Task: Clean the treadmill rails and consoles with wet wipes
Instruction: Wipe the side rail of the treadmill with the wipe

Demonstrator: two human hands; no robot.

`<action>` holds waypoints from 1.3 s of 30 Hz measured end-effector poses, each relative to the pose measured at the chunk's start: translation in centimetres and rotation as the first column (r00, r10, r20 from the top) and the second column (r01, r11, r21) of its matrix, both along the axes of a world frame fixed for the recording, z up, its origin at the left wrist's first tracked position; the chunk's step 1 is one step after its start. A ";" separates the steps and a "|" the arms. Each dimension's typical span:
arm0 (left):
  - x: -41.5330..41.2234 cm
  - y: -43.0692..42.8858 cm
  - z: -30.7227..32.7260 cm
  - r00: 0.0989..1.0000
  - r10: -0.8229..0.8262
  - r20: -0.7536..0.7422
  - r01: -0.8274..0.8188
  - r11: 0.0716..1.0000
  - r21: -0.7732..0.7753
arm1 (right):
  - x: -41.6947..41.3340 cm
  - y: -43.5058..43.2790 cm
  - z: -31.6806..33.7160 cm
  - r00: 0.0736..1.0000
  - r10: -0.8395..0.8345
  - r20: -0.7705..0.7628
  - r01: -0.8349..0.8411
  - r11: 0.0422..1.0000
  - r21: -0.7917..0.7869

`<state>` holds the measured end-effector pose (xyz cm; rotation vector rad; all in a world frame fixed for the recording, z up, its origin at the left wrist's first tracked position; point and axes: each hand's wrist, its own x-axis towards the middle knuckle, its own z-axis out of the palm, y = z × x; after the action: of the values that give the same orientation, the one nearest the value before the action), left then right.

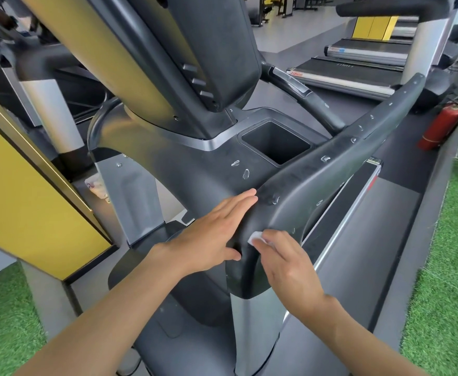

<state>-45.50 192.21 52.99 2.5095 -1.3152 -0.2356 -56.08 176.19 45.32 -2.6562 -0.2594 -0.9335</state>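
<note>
I am looking down at my two hands on a dark treadmill rail [330, 169]. My left hand [208, 234] is lying flat on the curved end of the rail, with its fingers straight and close together, holding nothing. My right hand [290, 267] is pinching a small white wet wipe [256, 236] between thumb and fingers and pressing it on the rail's edge, just beside the left thumb. Little wet drops are sitting along the top of the rail. Behind the hands, the big console [195, 63] is leaning up, with a square cup pocket [275, 143] just next to it. A red fire extinguisher [442, 124] is lying on the floor to the right, near green fake grass [452, 267].
</note>
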 end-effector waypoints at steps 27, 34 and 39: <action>-0.5 -0.8 -0.9 0.995 0.087 0.054 -0.076 0.981 -0.179 | 1.2 0.3 1.1 0.996 -0.029 0.086 0.029 1.000 -0.007; -1.1 -1.9 -1.1 0.976 0.171 0.138 -0.139 0.967 -0.215 | 0.1 -1.0 0.0 0.997 -0.069 -0.017 0.071 0.955 0.287; -1.2 -2.6 -1.5 0.961 0.199 0.193 -0.146 0.955 -0.258 | 0.3 -1.6 -0.9 0.998 -0.061 0.007 0.055 0.940 0.336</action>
<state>-46.73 189.58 51.50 2.4721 -1.1101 0.2315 -55.76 174.56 44.41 -2.3530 -0.0207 -0.9259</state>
